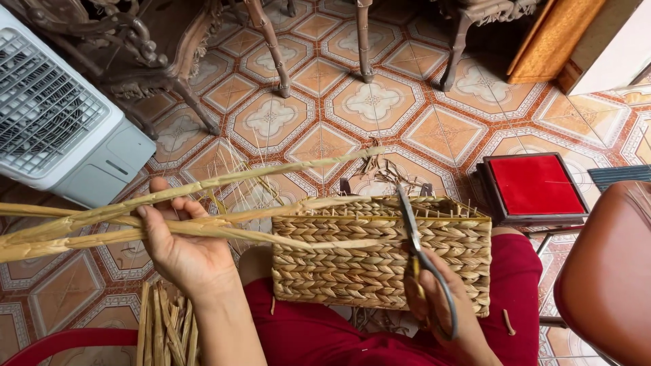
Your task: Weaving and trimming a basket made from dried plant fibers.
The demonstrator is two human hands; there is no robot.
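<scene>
A rectangular woven straw basket point(352, 261) rests on my lap, over red trousers. My left hand point(183, 247) holds several long dried straw strands point(81, 224) that run from the basket's rim out to the left edge of view. My right hand point(441, 305) grips grey-handled scissors point(411, 227), whose blades point up across the basket's front wall toward its rim. A loose strand point(298, 169) slants above the basket.
A white air cooler point(54, 115) stands at the left. Carved wooden chair legs point(271, 47) stand on the patterned tile floor beyond. A red-topped stool point(532, 186) and a brown seat point(607, 271) sit at right. A bundle of straw point(166, 329) lies at lower left.
</scene>
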